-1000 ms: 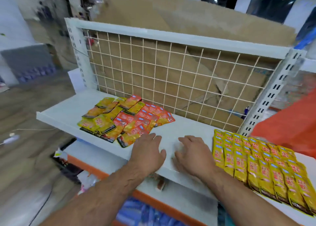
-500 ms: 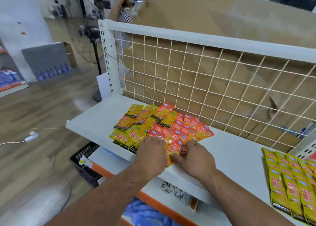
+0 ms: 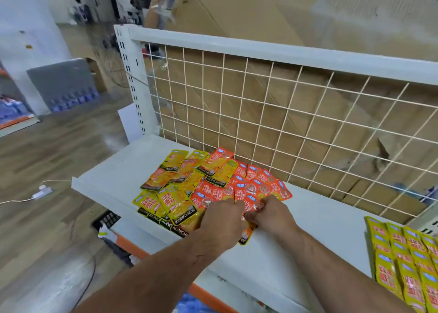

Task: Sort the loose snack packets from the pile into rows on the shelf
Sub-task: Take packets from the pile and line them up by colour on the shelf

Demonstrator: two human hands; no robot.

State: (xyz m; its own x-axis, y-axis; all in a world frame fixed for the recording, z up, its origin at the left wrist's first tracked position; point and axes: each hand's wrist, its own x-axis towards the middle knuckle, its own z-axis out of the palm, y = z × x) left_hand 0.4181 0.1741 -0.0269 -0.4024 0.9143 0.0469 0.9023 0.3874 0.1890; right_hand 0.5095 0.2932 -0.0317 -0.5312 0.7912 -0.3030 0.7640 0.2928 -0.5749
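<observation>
Since a second ago the left hand (image 3: 222, 221) and right hand (image 3: 272, 218) have come off the bare shelf (image 3: 320, 220) right of the pile (image 3: 203, 184) and onto the pile's near edge. The hands are pressed close together. The right one pinches a red packet (image 3: 252, 206) at the pile's near right corner. The left one curls over the packets beside it, and I cannot tell what it holds. The pile lies mixed, yellow and red overlapping, so most of the sorting looks to be left. Only the yellow rows (image 3: 407, 256) well right of the pile look done. Between pile and rows the shelf is bare, giving room for new rows. Behind the pile the mesh (image 3: 284, 123) stands close. At the pile's near side some packets overhang the shelf lip, where a careless pull could drop them.
</observation>
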